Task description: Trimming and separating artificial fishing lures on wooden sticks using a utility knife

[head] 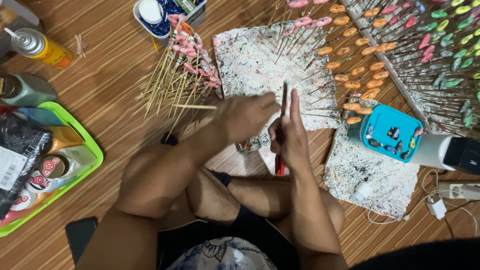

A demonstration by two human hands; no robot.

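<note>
- Red-handled slim metal tool (pixel 281 131) sits in my right hand (pixel 290 142), fingers curled around the red handle low down, forefinger laid straight along the dark shaft; the grip is pressed together on it.
- My left hand (pixel 246 116) is closed just beside the tool's upper shaft, over the edge of the paint-speckled white foam sheet (pixel 250 60). I cannot tell what its fingertips pinch, as the knuckles hide them.
- Tool's long axis runs nearly straight away from me, tip pointing up toward the foam sheet, red end toward my crossed legs, above the wooden floor (pixel 110 90).
- Risk, as I judge it: the tip is close to my left fingers, so a slip could jab them.
- Thin bamboo skewer (pixel 195 106) juts out left of my left hand; a sweep of that forearm could knock the loose pile of pink-tipped skewers (pixel 182 70).
- Orange oval pieces on sticks (pixel 357 75) stand crowded just right of my hands; a wide right elbow could topple them or smear their paint.
</note>
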